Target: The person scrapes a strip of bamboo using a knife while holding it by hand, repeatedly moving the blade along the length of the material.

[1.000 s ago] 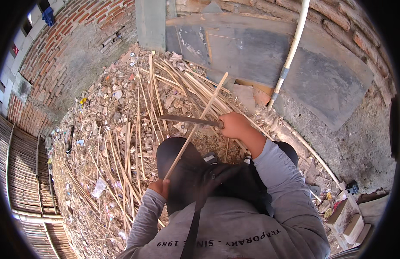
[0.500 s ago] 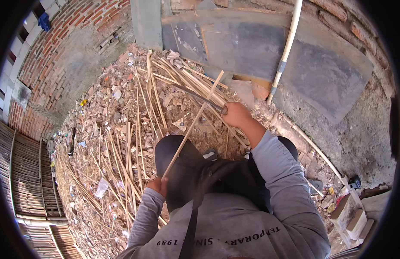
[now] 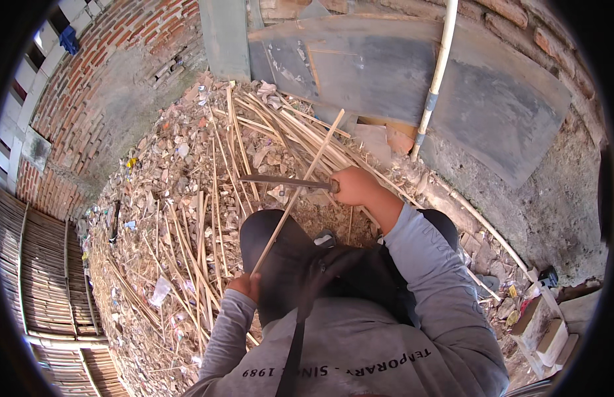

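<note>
Above rubble (image 3: 162,169), left fingers (image 3: 255,284) curled round strip (image 3: 280,223), right fingers (image 3: 342,192) round knife (image 3: 277,180), handle (image 3: 334,187) mostly hidden

Soft, even daylight covers the rubble (image 3: 158,165) with only faint shadows, while brighter flecks dapple the bamboo screen (image 3: 45,264) at left and a dull sheen lies on the gray sheet (image 3: 379,66). The fisheye lens bows the white pipe (image 3: 442,56) and blackens the corners. The knife (image 3: 277,180) reads clear in outline; the strap (image 3: 292,357), near the lens, looks soft.
</note>
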The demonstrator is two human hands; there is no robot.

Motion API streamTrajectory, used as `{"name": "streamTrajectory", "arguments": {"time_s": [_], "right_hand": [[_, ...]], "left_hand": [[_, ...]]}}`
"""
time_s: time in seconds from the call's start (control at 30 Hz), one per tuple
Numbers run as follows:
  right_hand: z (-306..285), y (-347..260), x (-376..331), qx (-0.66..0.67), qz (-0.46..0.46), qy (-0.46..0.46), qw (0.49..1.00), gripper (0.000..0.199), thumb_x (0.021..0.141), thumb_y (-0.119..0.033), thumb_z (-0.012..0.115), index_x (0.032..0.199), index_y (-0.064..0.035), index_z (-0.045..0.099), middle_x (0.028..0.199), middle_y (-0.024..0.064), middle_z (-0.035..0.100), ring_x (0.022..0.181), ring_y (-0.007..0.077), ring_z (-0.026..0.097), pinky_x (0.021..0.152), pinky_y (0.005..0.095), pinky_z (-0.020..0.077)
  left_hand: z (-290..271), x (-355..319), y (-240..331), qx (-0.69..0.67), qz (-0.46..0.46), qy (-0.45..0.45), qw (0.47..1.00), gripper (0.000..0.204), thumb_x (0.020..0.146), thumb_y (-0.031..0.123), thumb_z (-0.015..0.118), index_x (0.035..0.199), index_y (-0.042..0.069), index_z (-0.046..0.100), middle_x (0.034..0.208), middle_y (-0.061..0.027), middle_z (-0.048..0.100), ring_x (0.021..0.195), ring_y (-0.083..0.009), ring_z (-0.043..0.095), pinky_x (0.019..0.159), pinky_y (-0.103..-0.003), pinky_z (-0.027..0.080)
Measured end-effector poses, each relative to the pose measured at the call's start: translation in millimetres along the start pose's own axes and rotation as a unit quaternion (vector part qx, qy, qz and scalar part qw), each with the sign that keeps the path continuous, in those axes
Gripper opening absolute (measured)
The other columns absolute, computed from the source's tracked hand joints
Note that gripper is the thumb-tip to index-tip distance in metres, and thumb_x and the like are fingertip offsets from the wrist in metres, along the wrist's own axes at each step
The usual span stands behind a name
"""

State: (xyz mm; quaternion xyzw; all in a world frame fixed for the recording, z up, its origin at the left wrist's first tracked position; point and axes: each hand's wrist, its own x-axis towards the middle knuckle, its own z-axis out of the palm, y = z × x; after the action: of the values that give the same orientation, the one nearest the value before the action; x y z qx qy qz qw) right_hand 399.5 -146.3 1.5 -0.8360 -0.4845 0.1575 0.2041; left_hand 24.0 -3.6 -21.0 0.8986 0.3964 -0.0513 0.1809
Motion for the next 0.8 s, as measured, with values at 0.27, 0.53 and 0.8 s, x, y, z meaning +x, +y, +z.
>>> {"name": "streamTrajectory", "arguments": {"time_s": [0.27,0.53,0.8], "right_hand": [[-12.6,-28.3,-15.7,-0.036,-0.018,-0.011,0.999,0.022,0.07,-0.024,0.069,0.089,-0.0127,0.067,0.083,0.013,0.067,0.083,0.0345,0.065,0.071,0.0463,0.0511],[-6.6,-14.9,-8.8,-0.028,-0.026,-0.002,0.999,0.025,0.067,-0.023,0.068,0.091,-0.0143,0.067,0.083,0.0123,0.067,0.083,0.0331,0.065,0.07,0.046,0.0517],[-15.9,-22.9,-14.1,-0.044,-0.005,-0.003,0.999,0.026,0.068,-0.027,0.068,0.091,-0.0145,0.067,0.083,0.0134,0.067,0.084,0.034,0.065,0.072,0.0461,0.0519]], "left_hand": [[-0.1,0.1,-3.6,0.024,-0.016,-0.023,0.999,0.048,0.095,0.043,0.043,0.089,0.0,0.064,0.081,-0.029,0.063,0.082,-0.0481,0.062,0.074,-0.054,0.048],[-2.5,-0.2,2.7,0.011,-0.009,-0.013,1.0,0.049,0.095,0.044,0.041,0.09,0.0,0.064,0.081,-0.029,0.064,0.082,-0.0479,0.062,0.075,-0.053,0.048],[-0.8,-0.4,-1.0,-0.001,-0.001,0.005,1.0,0.047,0.094,0.043,0.044,0.089,0.001,0.064,0.078,-0.0287,0.063,0.079,-0.0486,0.061,0.073,-0.054,0.049]]}}
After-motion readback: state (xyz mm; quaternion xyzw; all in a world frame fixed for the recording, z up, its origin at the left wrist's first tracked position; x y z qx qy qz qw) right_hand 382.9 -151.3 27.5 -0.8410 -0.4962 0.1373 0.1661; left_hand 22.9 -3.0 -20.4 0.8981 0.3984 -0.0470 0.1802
